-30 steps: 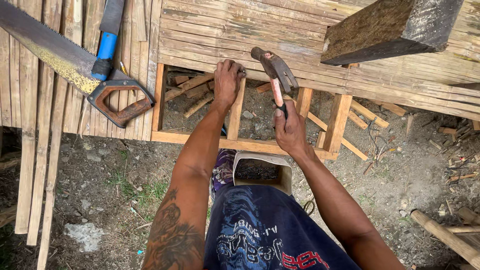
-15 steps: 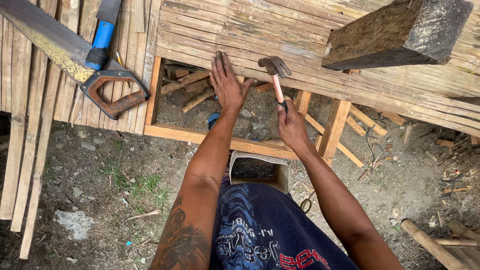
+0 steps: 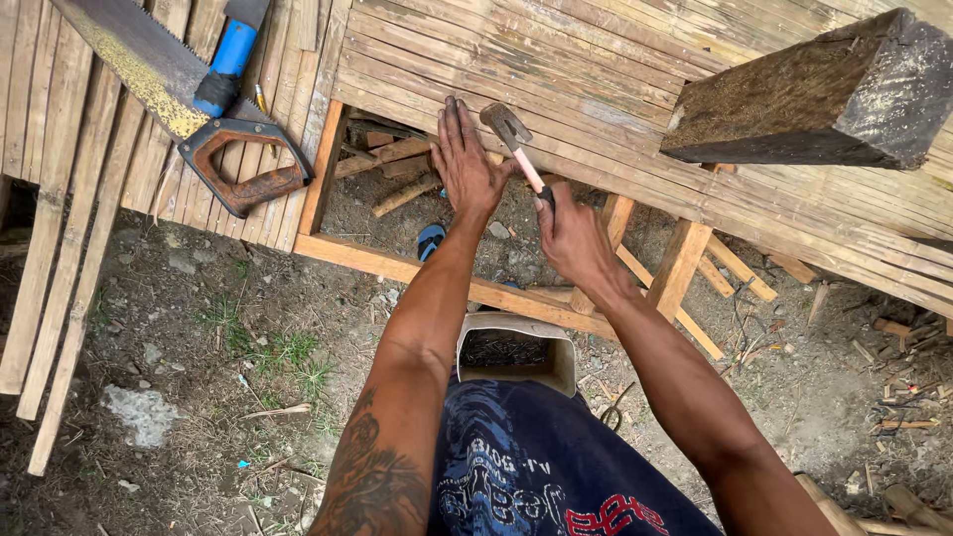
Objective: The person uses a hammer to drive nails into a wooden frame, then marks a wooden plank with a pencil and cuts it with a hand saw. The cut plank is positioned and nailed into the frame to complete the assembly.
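Note:
My right hand [image 3: 573,235] grips the handle of a claw hammer [image 3: 508,127], whose metal head rests over the edge of the bamboo slat surface [image 3: 615,89]. Beside the hammer head, my left hand [image 3: 465,164] lies flat with fingers spread, pressing on the slat edge. Under both hands runs the wooden frame [image 3: 397,266] with bare ground showing through it. In my lap sits a cut white plastic container [image 3: 516,352] holding dark nails.
A hand saw [image 3: 174,94] with a rusty brown handle lies on the slats at upper left, beside a blue-handled tool [image 3: 228,60]. A heavy dark timber block [image 3: 824,94] rests on the slats at upper right. Wood scraps litter the dirt ground.
The hammer came down from a raised position to the slat edge. My left hand slid up from the frame post onto the slats. The view shifted a little.

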